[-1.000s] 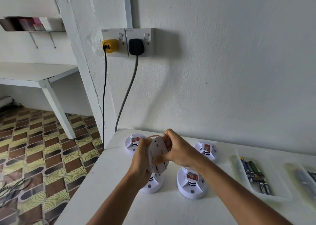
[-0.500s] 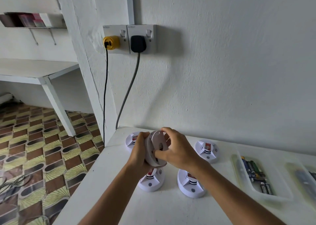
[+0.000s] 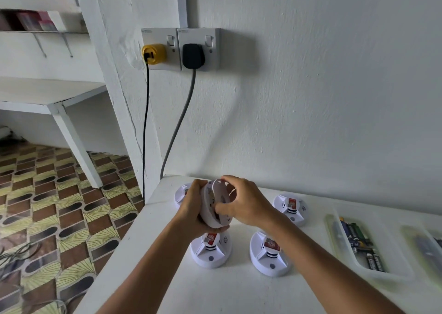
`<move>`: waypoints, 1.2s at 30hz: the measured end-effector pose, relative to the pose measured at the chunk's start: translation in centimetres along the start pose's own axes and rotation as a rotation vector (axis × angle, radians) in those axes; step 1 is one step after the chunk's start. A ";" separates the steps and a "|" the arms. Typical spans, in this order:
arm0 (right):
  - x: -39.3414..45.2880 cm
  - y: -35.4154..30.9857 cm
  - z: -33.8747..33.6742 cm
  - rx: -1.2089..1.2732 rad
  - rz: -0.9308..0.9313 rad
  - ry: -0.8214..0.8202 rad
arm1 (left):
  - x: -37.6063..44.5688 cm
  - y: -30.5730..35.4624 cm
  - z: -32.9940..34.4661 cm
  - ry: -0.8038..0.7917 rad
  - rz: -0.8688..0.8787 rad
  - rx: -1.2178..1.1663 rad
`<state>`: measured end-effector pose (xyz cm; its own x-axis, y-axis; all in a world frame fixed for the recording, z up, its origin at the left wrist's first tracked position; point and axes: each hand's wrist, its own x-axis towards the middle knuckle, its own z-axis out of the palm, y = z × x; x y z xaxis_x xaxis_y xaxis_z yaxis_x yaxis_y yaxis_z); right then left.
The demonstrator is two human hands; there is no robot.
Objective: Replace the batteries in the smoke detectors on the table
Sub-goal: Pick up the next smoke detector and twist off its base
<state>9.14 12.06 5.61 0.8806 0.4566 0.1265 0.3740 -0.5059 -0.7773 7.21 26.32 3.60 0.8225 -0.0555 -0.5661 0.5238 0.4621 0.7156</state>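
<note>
White table (image 3: 167,278) against plaster wall — left hand (image 3: 191,208) grips the round white plastic smoke detector (image 3: 212,206) above it; right hand (image 3: 244,203) now curls over its rotated backplate, suggesting twist-off is underway.

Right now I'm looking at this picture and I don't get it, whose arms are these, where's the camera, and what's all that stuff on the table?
There is no machine here. The camera sits on a person's head and looks forward and down, so the two bare arms are that person's own. Both hands hold one white smoke detector up off the white table: the left hand grips it from behind, and the right hand grips its back plate. Four more smoke detectors rest on the table, for example one near the front. To the right, a clear tray holds batteries, and a second tray is partly cut off. On the wall, a yellow plug and a black plug sit in sockets.
</note>
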 end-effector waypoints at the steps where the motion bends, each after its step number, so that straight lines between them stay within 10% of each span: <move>1: 0.1 0.0 -0.2 0.021 0.023 0.000 | 0.1 0.1 -0.1 0.000 -0.010 0.005; 8: 1.4 2.7 -0.5 0.230 0.181 0.156 | 0.7 1.2 -0.7 0.030 0.000 -0.027; 19: 4.3 8.8 3.4 -0.521 0.343 -0.035 | 0.5 1.7 -1.5 0.041 0.137 -0.132; 36: -12.3 12.9 -19.0 0.474 0.278 0.290 | 0.7 -9.7 25.6 -0.221 0.364 -0.136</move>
<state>8.64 -13.92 5.74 0.9945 0.1039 -0.0094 0.0081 -0.1667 -0.9860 8.40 -0.83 6.69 0.9833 -0.0489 -0.1752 0.1694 0.5976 0.7837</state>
